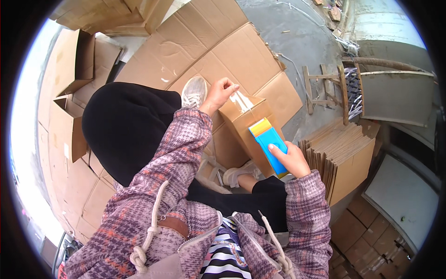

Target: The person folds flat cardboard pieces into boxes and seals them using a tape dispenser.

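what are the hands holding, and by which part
The right hand holds a flat blue tool by its lower half, thumb on top. Whether the left hand, near the box, pinches anything cannot be told.

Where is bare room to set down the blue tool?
The flat cardboard sheet has bare room beyond the left hand and shoe; so does, mostly, the grey floor between that sheet and the wooden chair. It is crowded near the right hand, between the carton and the cardboard stack.

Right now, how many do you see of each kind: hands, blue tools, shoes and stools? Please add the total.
Left hand: 1
Right hand: 1
Blue tool: 1
Shoes: 2
Stool: 1
Total: 6
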The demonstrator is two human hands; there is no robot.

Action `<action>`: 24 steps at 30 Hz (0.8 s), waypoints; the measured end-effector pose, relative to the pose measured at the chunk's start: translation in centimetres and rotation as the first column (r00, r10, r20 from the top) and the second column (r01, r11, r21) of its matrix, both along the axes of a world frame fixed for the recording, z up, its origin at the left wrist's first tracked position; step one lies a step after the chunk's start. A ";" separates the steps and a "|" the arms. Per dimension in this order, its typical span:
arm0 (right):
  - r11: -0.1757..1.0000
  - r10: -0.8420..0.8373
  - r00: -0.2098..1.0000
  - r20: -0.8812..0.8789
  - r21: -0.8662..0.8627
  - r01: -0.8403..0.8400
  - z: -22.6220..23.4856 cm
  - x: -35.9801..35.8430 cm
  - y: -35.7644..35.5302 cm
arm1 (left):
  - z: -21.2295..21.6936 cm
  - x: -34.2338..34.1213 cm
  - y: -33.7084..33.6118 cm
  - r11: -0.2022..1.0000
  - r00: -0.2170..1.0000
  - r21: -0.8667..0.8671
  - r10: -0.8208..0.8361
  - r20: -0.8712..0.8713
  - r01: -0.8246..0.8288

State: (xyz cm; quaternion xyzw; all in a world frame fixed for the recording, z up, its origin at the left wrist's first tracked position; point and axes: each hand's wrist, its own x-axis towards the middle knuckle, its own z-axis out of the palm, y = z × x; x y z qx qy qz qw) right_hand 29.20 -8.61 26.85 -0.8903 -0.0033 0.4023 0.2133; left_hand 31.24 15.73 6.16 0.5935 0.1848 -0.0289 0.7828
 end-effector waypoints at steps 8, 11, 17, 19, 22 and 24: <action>0.999 -0.045 0.993 -0.114 -0.005 0.045 -0.4 0.9 1.0 | -4.7 -1.5 -2.9 0.996 0.998 0.088 0.014 -0.061 -0.009; 0.998 -0.050 0.985 -0.166 -0.029 0.046 -0.3 1.4 1.1 | -4.7 -1.9 -4.1 1.000 0.998 0.011 -0.023 -0.063 0.024; 0.998 -0.056 0.987 -0.153 -0.027 0.053 -1.1 1.2 0.5 | -4.3 -1.9 -4.1 0.963 0.989 0.226 -0.137 -0.048 0.144; 0.998 -0.055 0.989 -0.140 -0.037 0.051 -1.1 1.1 0.5 | -3.5 -1.9 -4.0 0.932 0.966 0.274 -0.198 -0.165 0.238; 0.997 -0.080 0.982 -0.168 -0.012 0.079 -0.9 1.2 0.9 | -2.8 -1.7 -3.2 0.825 0.957 0.488 -0.219 -0.188 0.284; 0.999 -0.046 0.984 -0.172 -0.035 0.041 -1.7 1.1 0.5 | -2.8 -3.5 -2.5 0.775 0.958 0.578 -0.122 -0.258 0.254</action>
